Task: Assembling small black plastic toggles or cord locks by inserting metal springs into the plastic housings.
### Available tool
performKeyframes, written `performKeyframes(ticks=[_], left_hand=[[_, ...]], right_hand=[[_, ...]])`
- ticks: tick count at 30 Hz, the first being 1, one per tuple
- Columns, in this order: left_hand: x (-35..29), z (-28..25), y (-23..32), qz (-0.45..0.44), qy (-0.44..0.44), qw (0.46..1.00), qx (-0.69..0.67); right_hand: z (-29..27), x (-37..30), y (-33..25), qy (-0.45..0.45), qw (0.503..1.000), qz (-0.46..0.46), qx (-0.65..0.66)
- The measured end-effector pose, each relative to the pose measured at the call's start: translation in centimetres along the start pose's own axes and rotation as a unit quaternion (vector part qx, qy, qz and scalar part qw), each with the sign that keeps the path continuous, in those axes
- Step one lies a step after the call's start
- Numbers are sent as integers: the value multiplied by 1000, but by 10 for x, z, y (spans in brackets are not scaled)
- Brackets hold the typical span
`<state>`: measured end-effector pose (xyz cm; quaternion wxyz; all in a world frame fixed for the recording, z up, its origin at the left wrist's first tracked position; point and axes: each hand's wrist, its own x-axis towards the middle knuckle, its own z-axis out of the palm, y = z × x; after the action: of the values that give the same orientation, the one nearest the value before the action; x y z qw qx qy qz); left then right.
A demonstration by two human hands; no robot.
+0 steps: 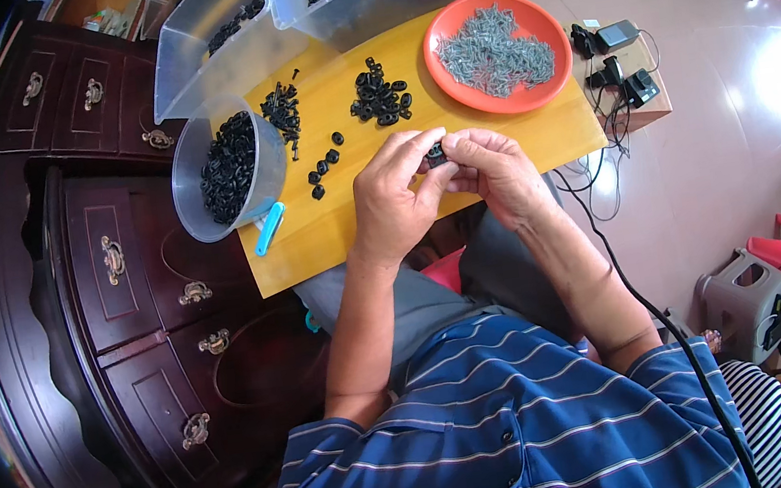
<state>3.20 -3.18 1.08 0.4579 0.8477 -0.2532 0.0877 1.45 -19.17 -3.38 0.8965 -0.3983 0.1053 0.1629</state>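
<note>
Both hands meet over the table's near edge around a small black plastic part (436, 153). My left hand (393, 197) pinches it between thumb and index finger. From the other side, my right hand (498, 170) grips the same part, its thumb against it. Fingers hide much of the part. Just beyond lies a loose pile of small black parts (379, 97). A short row of similar black pieces (332, 156) is left of my left hand. Farther back is a heap of black screw-like pins (281, 111). An orange-red plate (448, 91) holds many silver screws (496, 51).
A clear round tub (274, 151) of black parts stands at the table's left, beside a blue-handled tool (270, 228). Clear bins (381, 6) of black pieces stand at the back. A dark cabinet (141, 275) flanks the left. A black cable (646, 300) runs past my right arm.
</note>
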Motion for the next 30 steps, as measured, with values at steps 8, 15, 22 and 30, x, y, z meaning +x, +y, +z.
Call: performKeyframes(ticks=[8, 15, 22, 30], left_hand=[[1, -4, -5, 23, -13, 1000, 13], [7, -12, -2, -10, -62, 998, -9], [11, -4, -2, -19, -56, 998, 12], [1, 14, -1, -59, 18, 997, -48]], right_hand=[[0, -1, 2, -2, 1000, -12, 3], [2, -4, -2, 2, 1000, 13, 25], [4, -1, 1, 11, 1000, -25, 11], [4, 0, 5, 36, 994, -90, -55]])
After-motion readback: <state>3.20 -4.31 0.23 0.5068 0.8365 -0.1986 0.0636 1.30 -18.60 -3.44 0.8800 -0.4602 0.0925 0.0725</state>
